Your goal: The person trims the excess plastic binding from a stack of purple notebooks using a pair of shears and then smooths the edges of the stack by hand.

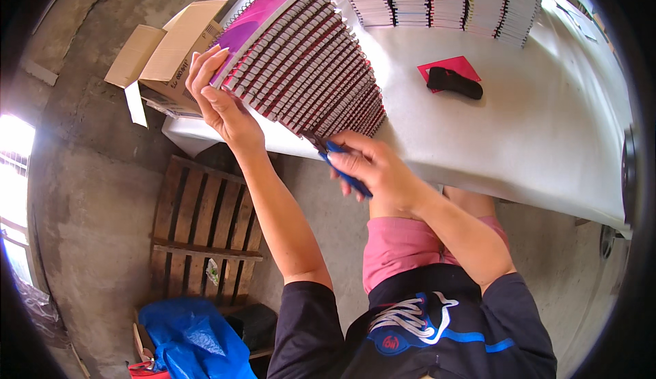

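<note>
A tall stack of spiral-bound notebooks [311, 58] stands at the table's left end, its coil edges facing me. The top notebook has a purple cover [263, 7]. My left hand [222, 102] grips the left corner of the stack's top, with the fingers along the cover's edge and the thumb at the coil side. In my right hand [379, 171] is a pair of blue-handled cutting pliers [325, 149], held closed in the fist. Their dark jaws touch or nearly touch the near coil ends of the stack. Whether a wire is between the jaws cannot be seen.
More bound notebooks [444, 0] stand in rows at the table's back. A black pouch-like object [454, 83] lies on a red card [468, 67] on the white table [533, 119]. An open cardboard box [181, 51], a wooden pallet [205, 232] and a blue plastic bag [195, 338] are at left.
</note>
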Available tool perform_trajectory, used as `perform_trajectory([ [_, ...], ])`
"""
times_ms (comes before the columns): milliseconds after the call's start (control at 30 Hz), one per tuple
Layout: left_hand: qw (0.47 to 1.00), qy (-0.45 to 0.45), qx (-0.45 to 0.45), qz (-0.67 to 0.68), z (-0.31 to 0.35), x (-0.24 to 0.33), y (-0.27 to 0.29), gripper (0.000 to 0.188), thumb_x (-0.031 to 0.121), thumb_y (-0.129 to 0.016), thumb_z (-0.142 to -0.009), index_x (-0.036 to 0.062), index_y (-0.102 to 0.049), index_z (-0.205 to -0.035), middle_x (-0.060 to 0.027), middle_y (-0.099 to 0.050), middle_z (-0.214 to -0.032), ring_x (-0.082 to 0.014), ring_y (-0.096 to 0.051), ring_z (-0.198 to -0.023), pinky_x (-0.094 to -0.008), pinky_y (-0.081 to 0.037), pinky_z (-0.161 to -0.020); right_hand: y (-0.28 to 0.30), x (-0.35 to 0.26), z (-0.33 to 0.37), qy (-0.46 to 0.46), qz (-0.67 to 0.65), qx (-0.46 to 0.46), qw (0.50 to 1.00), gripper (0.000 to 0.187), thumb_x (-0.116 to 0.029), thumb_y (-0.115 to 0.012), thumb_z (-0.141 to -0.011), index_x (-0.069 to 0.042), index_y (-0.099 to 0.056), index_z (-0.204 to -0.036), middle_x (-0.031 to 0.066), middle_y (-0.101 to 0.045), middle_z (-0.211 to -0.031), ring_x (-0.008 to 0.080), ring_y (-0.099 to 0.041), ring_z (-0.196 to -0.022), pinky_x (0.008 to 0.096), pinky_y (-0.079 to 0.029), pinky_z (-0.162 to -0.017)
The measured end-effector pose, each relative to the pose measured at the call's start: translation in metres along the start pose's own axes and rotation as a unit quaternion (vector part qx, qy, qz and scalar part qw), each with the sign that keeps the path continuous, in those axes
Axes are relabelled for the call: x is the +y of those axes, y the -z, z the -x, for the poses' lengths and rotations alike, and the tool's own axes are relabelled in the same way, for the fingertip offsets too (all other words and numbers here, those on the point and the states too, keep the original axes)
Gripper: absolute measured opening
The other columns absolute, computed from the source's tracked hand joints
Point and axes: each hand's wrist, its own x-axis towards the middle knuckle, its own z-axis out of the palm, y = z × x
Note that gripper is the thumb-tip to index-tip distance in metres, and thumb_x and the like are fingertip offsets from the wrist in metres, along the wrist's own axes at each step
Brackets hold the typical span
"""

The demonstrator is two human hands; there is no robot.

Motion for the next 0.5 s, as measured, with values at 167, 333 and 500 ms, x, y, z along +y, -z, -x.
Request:
perform_trajectory([
  [167, 1.0, 0.01, -0.009, 0.002, -0.0008, -0.0001, 0.002, 0.052, 0.044, -0.021, -0.097, 0.0065, -0.056, -0.106, -0.0065, -0.053, -0.113, -0.0253, -0.035, -0.122, -0.041, -0.024, -0.106, 0.0042, -0.0014, -0.001, -0.006, -0.041, 0.04, 0.998, 0.03, -0.023, -0.061, -0.082, -0.013, -0.056, -0.109, 0.0102, -0.054, -0.09, 0.0267, -0.057, -0.081, 0.0359, -0.045, -0.067],
  [333, 0.999, 0.024, -0.041, 0.007, -0.0013, -0.0007, 0.0055, 0.053, 0.048, -0.024, -0.096, 0.0047, -0.049, -0.113, -0.0073, -0.049, -0.118, -0.0212, -0.039, -0.121, -0.0399, -0.031, -0.104, 0.0053, 0.0046, 0.0045, 0.097, 0.207, 0.086, 0.97, 0.041, -0.024, -0.064, -0.077, -0.018, -0.054, -0.117, 0.0071, -0.05, -0.104, 0.0231, -0.05, -0.091, 0.0424, -0.032, -0.084],
  [500, 0.999, 0.018, -0.032, 0.004, -0.0012, -0.0036, 0.0068, 0.054, 0.048, -0.024, -0.096, 0.0038, -0.048, -0.113, -0.0082, -0.05, -0.117, -0.0211, -0.04, -0.12, -0.0397, -0.033, -0.103, 0.0009, 0.0065, -0.0015, 0.121, 0.24, 0.078, 0.96, 0.042, -0.025, -0.065, -0.076, -0.019, -0.054, -0.116, 0.0058, -0.05, -0.103, 0.0214, -0.05, -0.091, 0.0424, -0.032, -0.083],
])
